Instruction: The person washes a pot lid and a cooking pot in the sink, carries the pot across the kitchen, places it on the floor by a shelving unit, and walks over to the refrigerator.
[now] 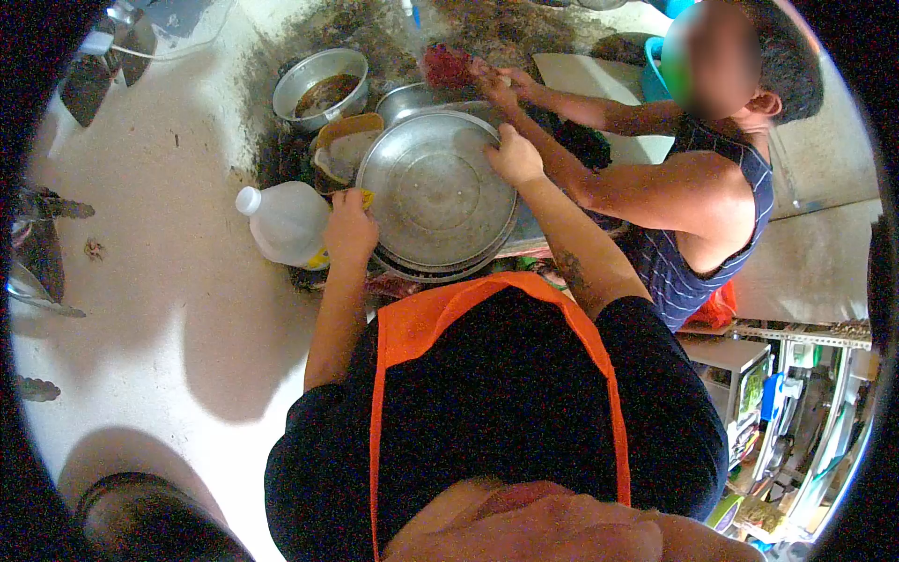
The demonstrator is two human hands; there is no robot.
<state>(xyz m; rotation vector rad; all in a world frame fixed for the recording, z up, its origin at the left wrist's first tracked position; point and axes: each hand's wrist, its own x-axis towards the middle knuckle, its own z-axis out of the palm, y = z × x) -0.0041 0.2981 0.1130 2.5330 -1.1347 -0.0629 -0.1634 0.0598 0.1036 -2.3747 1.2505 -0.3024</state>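
My right hand (517, 157) is closed on the upper right rim of a wide, round metal pan (435, 192), thumb over the edge. The pan is tilted, its inside facing me. Beside its left rim, my left hand (351, 229) has its fingers curled, with a small yellow thing (368, 199) at the fingertips; its kind is unclear. A translucent plastic jug (288, 223) with a white cap stands just left of that hand. Under the pan, the dark rim of another round vessel (449, 275) shows.
A metal bowl (321, 89) with brown liquid and a tan container (345, 150) are behind the pan. Another metal basin (412, 98) is partly hidden. On the right, a co-worker (693, 201) reaches across, hands holding something dark red (449, 67). Shelves (796, 412) stand at lower right.
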